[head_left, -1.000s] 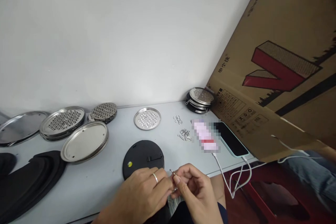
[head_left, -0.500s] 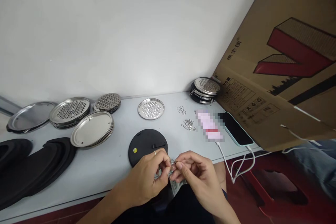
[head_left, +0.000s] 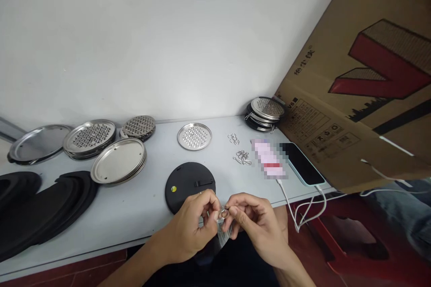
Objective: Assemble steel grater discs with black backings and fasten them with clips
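My left hand (head_left: 198, 217) and my right hand (head_left: 251, 217) meet at the table's front edge. Between their pinched fingertips is a small shiny metal wire ring (head_left: 223, 213), its finer shape partly covered by the fingers. A round black disc (head_left: 188, 177) with a yellow sticker and a small latch lies just behind my left hand, which hides its near edge. Farther back, a round metal grater plate (head_left: 194, 137) rests on the table. To its right are some linked wire rings (head_left: 233, 138) and a small heap of wire clips (head_left: 242, 157).
At left stand stacks of grater plates (head_left: 89, 139), plain metal discs (head_left: 117, 161) and black discs (head_left: 43, 210). An assembled stack (head_left: 267, 110) sits by a large cardboard box (head_left: 316, 121). Right: a charging phone (head_left: 305, 163), a blurred pink item (head_left: 268, 157), white cables (head_left: 305, 215), a red stool (head_left: 353, 242).
Both hands stay together on the small ring, with the fingers shifting slightly and more of the ring showing. The whole view has tilted a little.
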`<state>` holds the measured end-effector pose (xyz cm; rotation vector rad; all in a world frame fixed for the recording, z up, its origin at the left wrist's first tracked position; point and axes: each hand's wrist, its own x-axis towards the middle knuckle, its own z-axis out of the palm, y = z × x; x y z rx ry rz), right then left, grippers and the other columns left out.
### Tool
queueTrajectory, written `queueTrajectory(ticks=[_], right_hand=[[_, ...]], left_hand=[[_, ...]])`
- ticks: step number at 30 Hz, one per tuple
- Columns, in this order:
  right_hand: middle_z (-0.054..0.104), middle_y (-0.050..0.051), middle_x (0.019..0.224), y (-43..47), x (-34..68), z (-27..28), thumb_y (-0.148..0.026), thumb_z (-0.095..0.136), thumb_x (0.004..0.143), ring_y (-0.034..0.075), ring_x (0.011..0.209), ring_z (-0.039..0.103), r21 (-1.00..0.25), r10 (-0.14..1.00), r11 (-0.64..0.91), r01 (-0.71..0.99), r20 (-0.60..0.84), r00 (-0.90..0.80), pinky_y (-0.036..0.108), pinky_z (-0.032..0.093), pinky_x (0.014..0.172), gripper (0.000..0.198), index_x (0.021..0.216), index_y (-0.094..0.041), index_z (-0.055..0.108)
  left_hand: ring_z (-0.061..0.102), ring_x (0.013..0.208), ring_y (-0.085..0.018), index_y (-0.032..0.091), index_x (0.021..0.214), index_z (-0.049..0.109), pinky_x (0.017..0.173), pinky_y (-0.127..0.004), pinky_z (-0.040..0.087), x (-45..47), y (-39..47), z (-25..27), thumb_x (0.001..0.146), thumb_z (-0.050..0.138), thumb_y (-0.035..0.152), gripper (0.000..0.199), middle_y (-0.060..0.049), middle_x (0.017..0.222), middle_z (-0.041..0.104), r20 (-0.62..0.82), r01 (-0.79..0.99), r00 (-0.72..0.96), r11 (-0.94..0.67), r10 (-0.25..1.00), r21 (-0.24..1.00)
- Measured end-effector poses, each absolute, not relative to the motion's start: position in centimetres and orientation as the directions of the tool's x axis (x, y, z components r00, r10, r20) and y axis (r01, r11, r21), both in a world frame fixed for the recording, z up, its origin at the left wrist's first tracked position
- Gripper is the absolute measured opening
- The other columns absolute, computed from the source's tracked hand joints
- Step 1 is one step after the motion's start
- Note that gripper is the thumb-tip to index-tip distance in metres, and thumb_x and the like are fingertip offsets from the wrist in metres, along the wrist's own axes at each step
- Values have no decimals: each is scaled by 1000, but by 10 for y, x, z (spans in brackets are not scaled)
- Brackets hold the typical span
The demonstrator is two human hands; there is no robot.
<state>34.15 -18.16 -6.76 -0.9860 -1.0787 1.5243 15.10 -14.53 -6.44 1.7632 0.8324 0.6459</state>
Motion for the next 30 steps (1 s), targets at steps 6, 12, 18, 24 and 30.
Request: queueTrajectory(ticks=[6, 12, 18, 24, 30], right_hand=[[74, 5, 64, -180, 342, -68, -37, 72, 93, 12, 52, 68, -952, 972, -139, -272, -80, -220, 20, 57, 51, 23, 88, -14, 71], [72, 3, 66, -180, 340, -66, -35, 72, 92, 12, 53, 68, -952, 969, -133, -275, -67, -238, 19, 57, 50, 21, 88, -14, 71], [71, 3, 62, -180, 335, -64, -37, 73, 91, 10, 51, 65, -937, 975, -157, -312, -98, -197, 18, 56, 50, 24, 86, -14, 71], [67, 1, 69, -180, 326, -72, -36, 77, 88, 12, 57, 67, -904, 986, -137, -405, -85, -144, 19, 57, 47, 21, 87, -15, 73], [66, 2, 75, -183, 318, -75, -38, 79, 85, 14, 60, 66, -935, 998, -25, -353, -44, 46, 22, 58, 49, 20, 85, -18, 75]], left_hand=[[53, 68, -13, 20, 84, 46, 64, -25, 45, 151, -143, -64, 97, 46, 31, 17, 0, 79, 55, -3, 209, 631, -167, 776, 964], [51, 65, -12, 19, 84, 48, 61, -24, 42, 152, -140, -58, 97, 47, 30, 17, 1, 73, 53, -40, 236, 665, -160, 746, 958], [51, 70, -12, 20, 88, 52, 65, -23, 40, 145, -136, -54, 96, 48, 20, 9, 1, 82, 55, 132, 266, 672, -404, 729, 875], [49, 66, -11, 20, 89, 51, 62, -24, 40, 147, -133, -60, 101, 43, 20, 14, 0, 82, 55, 255, 238, 656, -515, 711, 823], [53, 67, -12, 20, 91, 57, 66, -25, 43, 152, -135, -70, 102, 46, 25, 17, 0, 79, 58, 269, 287, 552, -483, 789, 827]])
